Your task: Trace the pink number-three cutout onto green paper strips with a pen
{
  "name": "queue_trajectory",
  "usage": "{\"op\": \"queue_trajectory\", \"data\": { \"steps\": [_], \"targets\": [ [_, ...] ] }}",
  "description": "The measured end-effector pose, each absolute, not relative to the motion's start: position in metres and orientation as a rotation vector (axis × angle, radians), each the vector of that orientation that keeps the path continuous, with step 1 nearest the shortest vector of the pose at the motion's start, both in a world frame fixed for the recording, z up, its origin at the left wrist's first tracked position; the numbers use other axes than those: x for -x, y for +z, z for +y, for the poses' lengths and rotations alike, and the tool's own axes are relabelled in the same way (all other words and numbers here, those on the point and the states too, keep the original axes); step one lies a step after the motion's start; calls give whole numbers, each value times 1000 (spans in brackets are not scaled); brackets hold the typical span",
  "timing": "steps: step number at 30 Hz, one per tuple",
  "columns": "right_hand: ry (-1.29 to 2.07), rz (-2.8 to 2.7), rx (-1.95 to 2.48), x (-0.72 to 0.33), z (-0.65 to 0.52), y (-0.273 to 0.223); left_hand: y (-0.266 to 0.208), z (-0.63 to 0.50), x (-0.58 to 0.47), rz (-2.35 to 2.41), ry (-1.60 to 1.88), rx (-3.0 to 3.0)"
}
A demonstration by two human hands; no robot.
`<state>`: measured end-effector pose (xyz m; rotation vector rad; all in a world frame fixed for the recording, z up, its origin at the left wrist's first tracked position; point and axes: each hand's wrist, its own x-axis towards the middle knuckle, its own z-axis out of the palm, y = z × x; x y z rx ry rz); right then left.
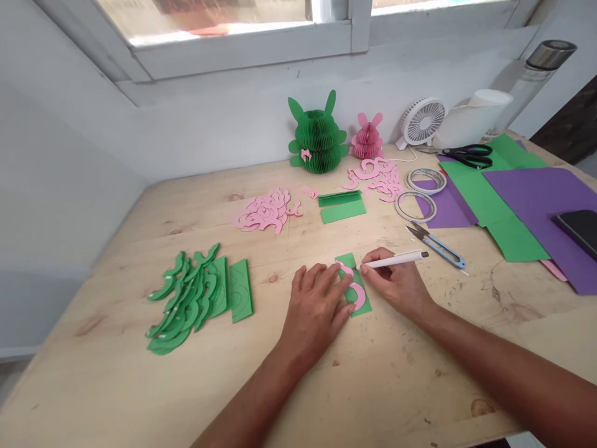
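My right hand [395, 280] grips a white pen [396, 259], its tip at the edge of a pink curved paper cutout [358, 297]. That cutout lies on a small green paper rectangle [364, 310] on the table. My left hand [316, 303] lies flat with fingers outstretched, pressing the cutout and the green paper down. To the left is a pile of green curved paper cutouts [186, 305]. Beside them sits a green paper piece [241, 290] with drawn outlines. Folded green paper strips [342, 206] rest farther back.
Pink cutouts [265, 211] lie toward the back. Green [319, 142] and pink [367, 140] honeycomb paper figures stand by the wall, near a small fan [423, 121]. On the right are tape rolls [416, 206], thread snips [438, 244], black scissors [467, 155], purple sheets [545, 211] and a phone [578, 230].
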<state>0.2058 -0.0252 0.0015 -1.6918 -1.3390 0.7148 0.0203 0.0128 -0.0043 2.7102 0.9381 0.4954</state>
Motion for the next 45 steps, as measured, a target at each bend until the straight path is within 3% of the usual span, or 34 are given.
{"op": "queue_trajectory", "data": {
  "steps": [45],
  "targets": [
    [773,-1312,1725,-206,-27,2,-6,13,-20,928,509,-2700]
  ]
}}
